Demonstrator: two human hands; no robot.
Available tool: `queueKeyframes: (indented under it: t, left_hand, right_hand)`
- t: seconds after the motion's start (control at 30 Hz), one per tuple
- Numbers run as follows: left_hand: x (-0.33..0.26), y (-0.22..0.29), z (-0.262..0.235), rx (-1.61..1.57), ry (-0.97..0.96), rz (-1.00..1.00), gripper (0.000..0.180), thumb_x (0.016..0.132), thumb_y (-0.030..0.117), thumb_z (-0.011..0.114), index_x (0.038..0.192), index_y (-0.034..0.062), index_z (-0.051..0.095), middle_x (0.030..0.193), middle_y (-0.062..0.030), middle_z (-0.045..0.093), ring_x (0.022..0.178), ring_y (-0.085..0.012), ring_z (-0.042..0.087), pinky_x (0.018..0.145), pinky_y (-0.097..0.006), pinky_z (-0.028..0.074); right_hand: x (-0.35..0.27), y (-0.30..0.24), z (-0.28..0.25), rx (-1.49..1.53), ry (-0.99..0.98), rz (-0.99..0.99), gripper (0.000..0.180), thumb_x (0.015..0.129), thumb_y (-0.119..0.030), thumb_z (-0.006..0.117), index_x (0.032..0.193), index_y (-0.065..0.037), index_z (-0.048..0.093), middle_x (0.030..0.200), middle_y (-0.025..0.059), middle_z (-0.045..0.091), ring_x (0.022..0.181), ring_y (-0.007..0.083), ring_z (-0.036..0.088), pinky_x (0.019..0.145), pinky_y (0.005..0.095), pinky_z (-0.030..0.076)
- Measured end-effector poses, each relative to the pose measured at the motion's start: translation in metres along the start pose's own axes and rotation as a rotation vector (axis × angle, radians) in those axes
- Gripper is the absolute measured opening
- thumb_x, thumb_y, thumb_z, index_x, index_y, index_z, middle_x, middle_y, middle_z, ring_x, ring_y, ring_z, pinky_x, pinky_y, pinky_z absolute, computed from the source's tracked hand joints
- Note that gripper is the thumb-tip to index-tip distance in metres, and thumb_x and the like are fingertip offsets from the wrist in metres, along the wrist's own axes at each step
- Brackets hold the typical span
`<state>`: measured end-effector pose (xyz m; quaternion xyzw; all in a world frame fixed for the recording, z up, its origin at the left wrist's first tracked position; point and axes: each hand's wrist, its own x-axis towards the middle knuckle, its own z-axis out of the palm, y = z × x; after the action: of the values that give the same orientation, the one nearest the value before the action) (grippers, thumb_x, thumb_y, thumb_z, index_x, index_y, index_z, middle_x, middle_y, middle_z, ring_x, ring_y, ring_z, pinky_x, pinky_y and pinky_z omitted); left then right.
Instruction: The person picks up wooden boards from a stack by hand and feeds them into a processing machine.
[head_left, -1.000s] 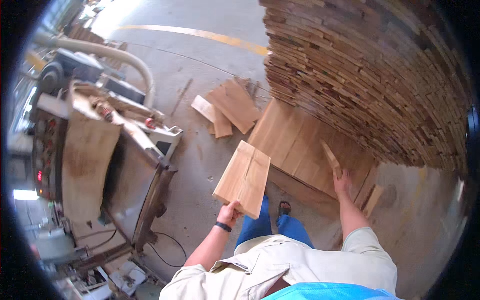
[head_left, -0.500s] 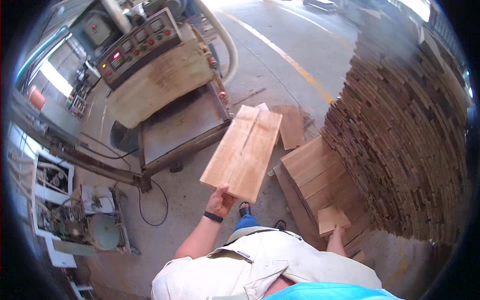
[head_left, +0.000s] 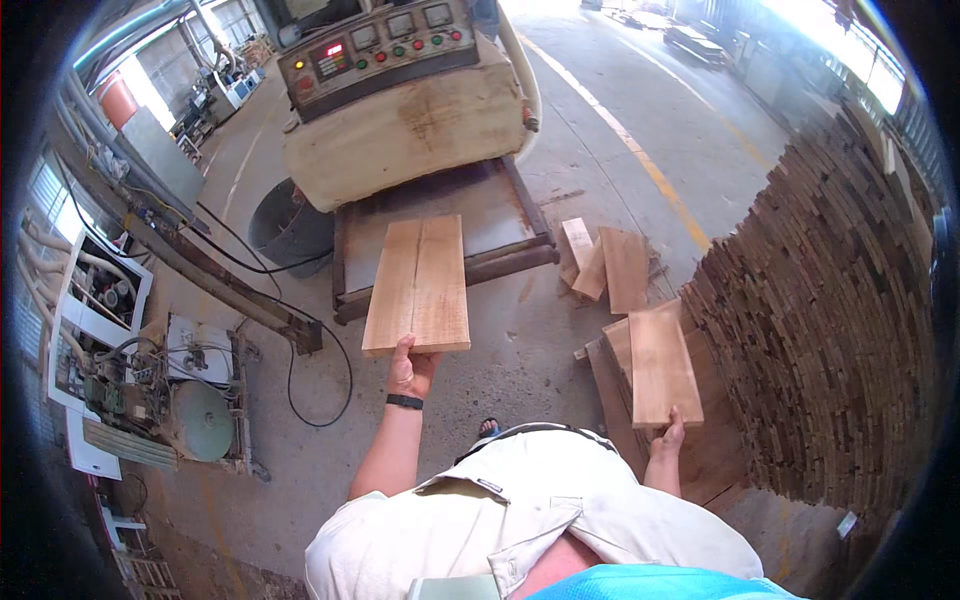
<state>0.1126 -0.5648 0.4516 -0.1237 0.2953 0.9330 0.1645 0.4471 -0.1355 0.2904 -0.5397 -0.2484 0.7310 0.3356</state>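
My left hand [head_left: 410, 371] grips the near end of a wide wooden board [head_left: 418, 285], thumb on top and fingers underneath. A dark seam or crack runs lengthwise down its middle. The board's far end overlaps the metal bed [head_left: 480, 212] of a machine in my view; whether it touches cannot be told. On the right, my right hand [head_left: 668, 436] is closed on the near end of a narrower, plain wooden board [head_left: 662, 372]. This second board is held over a low stack of boards [head_left: 712, 395], which it partly hides.
The machine's control panel [head_left: 385, 50] has buttons and a lit display. Loose wood pieces [head_left: 625, 268] lie on the floor beside it. A tall wall of stacked wood strips [head_left: 830, 310] rises at right. A black cable [head_left: 350, 375] loops on the floor at left, near other machinery [head_left: 200, 425].
My view has turned toward the machine. The left-hand board now points at its bed. My right hand has brought its board up and forward, so its full length shows.
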Motion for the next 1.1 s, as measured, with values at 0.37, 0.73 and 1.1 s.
queueKeyframes:
  t: [0.37,0.73,1.1]
  left_hand:
    - [0.072,0.064,-0.095,-0.191,0.156,-0.068,0.045,0.074,0.009,0.073,0.114,0.0102,0.052,0.109,-0.0078,0.060,0.106,-0.0254,0.057,0.088,-0.047,0.053]
    - [0.127,0.045,-0.119,-0.304,0.328,-0.202,0.042,0.081,0.007,0.062,0.120,0.0025,0.046,0.124,-0.0129,0.052,0.118,-0.0325,0.049,0.109,-0.055,0.032]
    - [0.177,0.025,-0.135,-0.126,0.219,-0.349,0.032,0.087,0.008,0.057,0.117,0.0023,0.048,0.124,-0.0193,0.051,0.120,-0.0361,0.047,0.096,-0.052,0.045]
  right_hand:
    - [-0.102,0.025,0.233,0.152,-0.706,0.042,0.044,0.086,-0.024,0.063,0.124,-0.006,0.051,0.118,0.0061,0.061,0.110,0.0224,0.058,0.095,0.0386,0.047]
    - [-0.103,0.134,0.338,-0.002,-0.633,0.517,0.043,0.088,-0.027,0.064,0.124,-0.010,0.049,0.123,0.0079,0.057,0.114,0.0247,0.055,0.098,0.0424,0.046]
    - [-0.060,0.161,0.412,-0.527,-0.878,0.764,0.048,0.093,-0.031,0.057,0.131,-0.006,0.041,0.129,0.0193,0.048,0.117,0.0320,0.051,0.097,0.0459,0.047]
